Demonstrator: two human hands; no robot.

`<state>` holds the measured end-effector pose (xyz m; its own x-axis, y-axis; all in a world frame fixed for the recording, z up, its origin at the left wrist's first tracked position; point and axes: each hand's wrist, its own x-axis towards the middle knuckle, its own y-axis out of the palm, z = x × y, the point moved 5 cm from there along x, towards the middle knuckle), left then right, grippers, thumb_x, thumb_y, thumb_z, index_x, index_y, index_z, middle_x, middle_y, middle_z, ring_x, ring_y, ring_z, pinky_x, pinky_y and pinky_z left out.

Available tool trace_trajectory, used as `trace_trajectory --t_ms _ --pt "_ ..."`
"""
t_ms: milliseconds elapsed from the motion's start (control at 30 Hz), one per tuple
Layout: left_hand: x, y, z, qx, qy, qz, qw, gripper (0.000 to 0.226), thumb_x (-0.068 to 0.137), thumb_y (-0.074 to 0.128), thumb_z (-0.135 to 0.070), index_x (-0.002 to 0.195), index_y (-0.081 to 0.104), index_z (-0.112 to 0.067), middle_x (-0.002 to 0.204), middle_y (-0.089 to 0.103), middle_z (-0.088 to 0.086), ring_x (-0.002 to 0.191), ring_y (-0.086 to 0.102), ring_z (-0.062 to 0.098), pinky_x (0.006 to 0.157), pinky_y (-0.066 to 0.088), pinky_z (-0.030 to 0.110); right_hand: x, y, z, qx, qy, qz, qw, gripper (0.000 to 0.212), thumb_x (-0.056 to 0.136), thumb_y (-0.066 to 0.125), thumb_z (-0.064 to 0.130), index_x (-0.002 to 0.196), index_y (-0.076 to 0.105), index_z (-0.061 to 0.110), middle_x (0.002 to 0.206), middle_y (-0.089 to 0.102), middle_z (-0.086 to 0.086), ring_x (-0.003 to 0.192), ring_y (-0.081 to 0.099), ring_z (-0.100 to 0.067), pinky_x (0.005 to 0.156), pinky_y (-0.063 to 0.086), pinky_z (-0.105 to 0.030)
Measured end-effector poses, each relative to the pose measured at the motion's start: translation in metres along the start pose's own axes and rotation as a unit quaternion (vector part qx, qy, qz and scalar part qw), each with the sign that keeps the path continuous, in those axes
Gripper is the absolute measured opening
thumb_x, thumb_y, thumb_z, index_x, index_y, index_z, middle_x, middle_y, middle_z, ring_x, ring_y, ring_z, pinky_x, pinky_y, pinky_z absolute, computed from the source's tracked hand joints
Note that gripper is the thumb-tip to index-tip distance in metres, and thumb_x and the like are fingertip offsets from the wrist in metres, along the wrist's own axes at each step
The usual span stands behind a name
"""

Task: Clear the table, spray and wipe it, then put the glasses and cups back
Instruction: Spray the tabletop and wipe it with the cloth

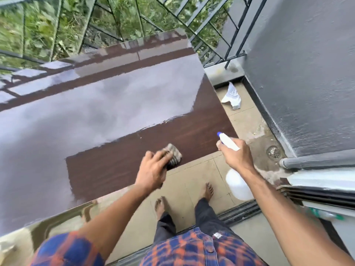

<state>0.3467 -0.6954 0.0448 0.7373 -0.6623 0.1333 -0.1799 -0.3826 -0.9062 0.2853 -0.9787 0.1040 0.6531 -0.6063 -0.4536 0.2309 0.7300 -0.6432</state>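
A glossy dark brown table point(115, 104) fills the left and middle of the head view, reflecting the sky. My left hand point(153, 169) grips a striped grey cloth point(173, 153) pressed on the table's near right edge. My right hand point(235, 156) holds a white spray bottle point(239, 186) by its neck, off the table's right corner, with the blue-tipped nozzle point(219, 134) pointing up and left over the tabletop. No glasses or cups are in view.
A metal railing point(211, 33) with greenery behind runs along the far side. A grey wall point(307, 73) stands at right. On the tiled floor lie a crumpled white rag point(231, 96) and a round drain point(273, 151). My bare feet stand below the table edge.
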Motion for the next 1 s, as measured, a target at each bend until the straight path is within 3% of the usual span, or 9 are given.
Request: trace_trajectory --t_ms 100,200,300,400,533,633,800,867,1000 --pt "-0.040 -0.001 -0.006 -0.048 0.028 -0.001 0.998 0.036 0.087 0.059 -0.005 0.121 0.068 -0.011 0.126 0.066 0.008 0.083 0.060 0.032 0.077 0.042 0.038 -0.033 0.041 -0.003 0.014 0.008 0.027 1.000 0.023 0.089 0.072 0.028 0.067 0.067 0.022 0.059 0.057 0.003 0.061 0.053 -0.027 0.060 0.045 -0.036" --pt "-0.036 -0.024 0.019 -0.076 -0.017 -0.035 0.996 0.039 0.084 0.054 -0.006 0.120 0.069 -0.010 0.118 0.068 0.007 0.085 0.062 0.033 0.079 0.041 0.036 -0.059 0.077 -0.005 0.019 0.023 0.038 0.999 0.018 0.088 0.075 0.031 0.076 0.074 0.018 0.065 0.064 -0.005 0.064 0.060 -0.032 0.068 0.058 -0.048" --pt "-0.008 -0.063 0.061 -0.065 -0.110 -0.069 0.989 0.045 0.076 0.061 -0.001 0.118 0.067 -0.016 0.112 0.070 0.008 0.091 0.062 0.033 0.083 0.040 0.039 -0.078 0.101 -0.003 0.021 0.028 0.042 0.999 0.030 0.085 0.073 0.038 0.081 0.071 0.009 0.063 0.059 -0.003 0.060 0.056 -0.026 0.068 0.059 -0.052" --pt "0.013 -0.094 0.111 -0.034 -0.224 -0.112 0.968 0.042 0.078 0.059 -0.002 0.118 0.067 -0.011 0.113 0.071 0.013 0.096 0.059 0.036 0.090 0.035 0.036 -0.089 0.112 0.001 0.029 0.015 0.031 0.999 0.029 0.084 0.071 0.041 0.080 0.072 0.013 0.063 0.061 -0.011 0.060 0.056 -0.026 0.067 0.059 -0.053" --pt "0.012 -0.083 0.151 -0.002 -0.271 -0.068 0.960 0.045 0.081 0.055 -0.008 0.124 0.066 -0.006 0.126 0.064 0.018 0.103 0.056 0.041 0.096 0.038 0.041 -0.097 0.110 0.003 0.034 0.011 0.015 0.999 0.042 0.076 0.068 0.048 0.082 0.072 0.007 0.067 0.063 -0.014 0.063 0.058 -0.032 0.068 0.061 -0.055" --pt "0.002 -0.058 0.124 0.014 -0.212 -0.038 0.977 0.050 0.074 0.053 -0.011 0.122 0.067 -0.006 0.127 0.062 0.018 0.100 0.057 0.041 0.094 0.040 0.045 -0.099 0.104 0.006 0.036 0.023 0.011 0.999 0.029 0.076 0.069 0.046 0.077 0.074 0.018 0.063 0.061 -0.002 0.066 0.061 -0.033 0.071 0.060 -0.052" --pt "-0.031 -0.005 0.008 -0.060 0.013 0.064 0.996 0.049 0.072 0.045 -0.013 0.117 0.067 -0.010 0.128 0.063 0.013 0.088 0.062 0.035 0.080 0.041 0.041 -0.095 0.094 0.001 0.022 0.027 0.004 0.999 0.011 0.082 0.071 0.037 0.075 0.074 0.028 0.053 0.056 0.007 0.060 0.055 -0.027 0.070 0.059 -0.052" --pt "-0.042 0.006 -0.019 -0.107 0.012 0.072 0.992 0.048 0.073 0.049 -0.005 0.118 0.067 -0.009 0.128 0.063 0.010 0.084 0.058 0.033 0.078 0.043 0.040 -0.094 0.092 0.000 0.020 0.028 0.001 0.999 0.012 0.081 0.071 0.039 0.075 0.073 0.030 0.053 0.057 0.006 0.060 0.056 -0.027 0.071 0.060 -0.053" --pt "-0.041 -0.016 -0.023 -0.162 -0.059 -0.010 0.985 0.050 0.066 0.057 0.007 0.111 0.069 -0.010 0.114 0.070 0.004 0.085 0.058 0.027 0.078 0.040 0.037 -0.092 0.090 0.001 0.053 0.040 -0.001 0.998 0.010 0.077 0.071 0.038 0.075 0.075 0.030 0.050 0.056 0.009 0.059 0.053 -0.024 0.071 0.060 -0.055"
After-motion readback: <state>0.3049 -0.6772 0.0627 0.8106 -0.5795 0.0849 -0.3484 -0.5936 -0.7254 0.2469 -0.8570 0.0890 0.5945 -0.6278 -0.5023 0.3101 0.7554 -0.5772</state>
